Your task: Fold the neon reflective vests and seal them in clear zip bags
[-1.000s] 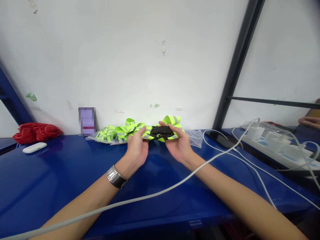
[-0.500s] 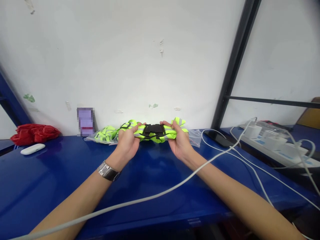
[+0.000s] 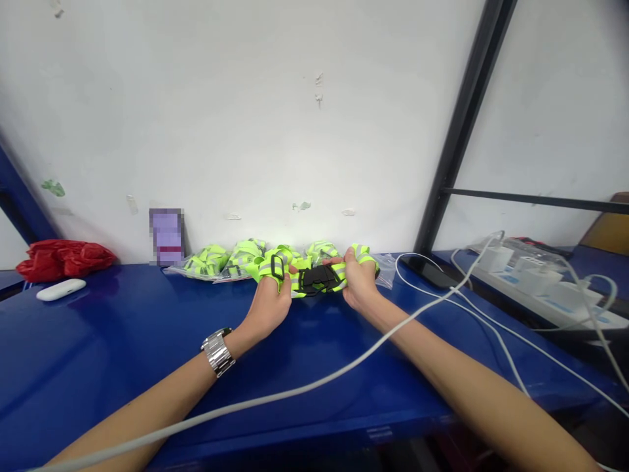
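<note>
Between my hands is a neon yellow-green reflective strap (image 3: 338, 276) with grey stripes, gathered in folds, its black side-release buckle (image 3: 316, 278) in the middle facing me. My left hand (image 3: 272, 303) is closed round the strap's left end, near a black slider (image 3: 278, 267). My right hand (image 3: 360, 278) grips the bunched right end, thumb on top. The buckle looks fastened. Behind, along the wall, lie several clear plastic bags of similar straps, among them one bag (image 3: 206, 261) at the left and another bag (image 3: 246, 255) beside it.
A white cable (image 3: 314, 381) crosses in front of both forearms. On the blue table (image 3: 122, 341) lie a red plastic bag (image 3: 66, 259) and a white oval case (image 3: 61, 290) at left. A purple-screened device (image 3: 168, 237) leans on the wall. At right are a black phone (image 3: 426, 271) and power strip (image 3: 550, 295).
The strap has moved slightly right and down toward me, uncovering bagged straps behind. My left hand has turned over and shifted right; my right hand has moved a little right.
</note>
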Demonstrator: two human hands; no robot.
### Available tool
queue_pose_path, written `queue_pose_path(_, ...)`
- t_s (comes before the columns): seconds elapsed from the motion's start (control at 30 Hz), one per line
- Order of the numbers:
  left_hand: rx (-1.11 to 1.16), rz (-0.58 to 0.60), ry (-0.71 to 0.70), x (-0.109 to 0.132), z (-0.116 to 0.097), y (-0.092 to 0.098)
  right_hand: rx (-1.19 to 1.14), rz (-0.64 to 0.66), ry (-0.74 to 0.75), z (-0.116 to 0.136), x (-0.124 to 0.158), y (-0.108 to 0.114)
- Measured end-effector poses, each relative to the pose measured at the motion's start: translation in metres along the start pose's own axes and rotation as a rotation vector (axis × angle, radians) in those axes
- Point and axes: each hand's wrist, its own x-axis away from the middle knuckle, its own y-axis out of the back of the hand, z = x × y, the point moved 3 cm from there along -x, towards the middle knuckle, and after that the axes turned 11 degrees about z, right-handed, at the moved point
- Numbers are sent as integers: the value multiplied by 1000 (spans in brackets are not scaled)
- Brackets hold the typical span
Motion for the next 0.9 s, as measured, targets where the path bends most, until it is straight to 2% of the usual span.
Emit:
queue_pose_path(0.03, -104, 42, -37, 2, 0, 2, 148, -6, 50, -4, -3, 3)
queue_pose_path(0.13, -300, 109, -121, 6, 3, 9, 341, 45, 102, -15, -5, 8)
queue_pose_path(0.23, -454, 207, -152, 9, 11, 13, 440, 189, 91, -15, 3, 8)
queue_pose_path(0.3, -555, 274, -145, 12, 19, 15, 613, 312, 94, -10, 12, 4)
queue_pose_path(0.4, -672, 361, -183, 19, 27, 16, 1117, 483, 170, -3, 23, -5)
queue_pose_path(0.47, -756, 426, -226, 24, 28, 15, 1463, 517, 229, -2, 28, -10)
queue_pose_path(0.53, -872, 475, -257, 28, 27, 13, 1675, 517, 244, -5, 31, -12)
queue_pose_path(0.73, -1211, 504, -420, 31, 10, 3, 1810, 599, 233, -12, 42, -16)
queue_pose_path(0.9, -1193, 487, -465, 28, -1, -9, 1837, 721, 298, -12, 50, -22)
